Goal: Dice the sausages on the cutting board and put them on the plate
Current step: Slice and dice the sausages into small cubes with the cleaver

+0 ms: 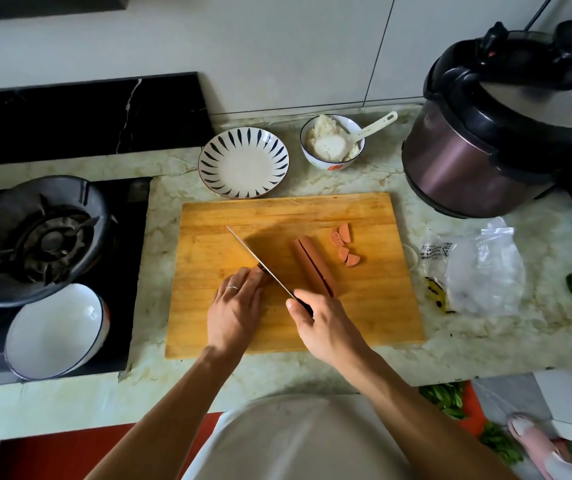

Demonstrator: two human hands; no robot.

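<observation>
A wooden cutting board [364, 306] lies in front of me. My left hand [234, 306] presses down on a sausage piece [260, 276], mostly hidden under my fingers. My right hand [315, 323] grips the handle of a knife [260, 263], whose blade runs up and left, its edge resting on that piece. A second sausage, split lengthwise [314, 263], lies to the right of the blade. Several half-round slices [344, 244] sit beyond it. The empty striped plate [243, 164] stands behind the board.
A bowl of rice with a spoon [332, 142] is right of the plate. A pressure cooker [496, 133] stands far right, a plastic bag [478, 271] beside the board. The gas burner [35, 237] and a white bowl [56, 332] are at the left.
</observation>
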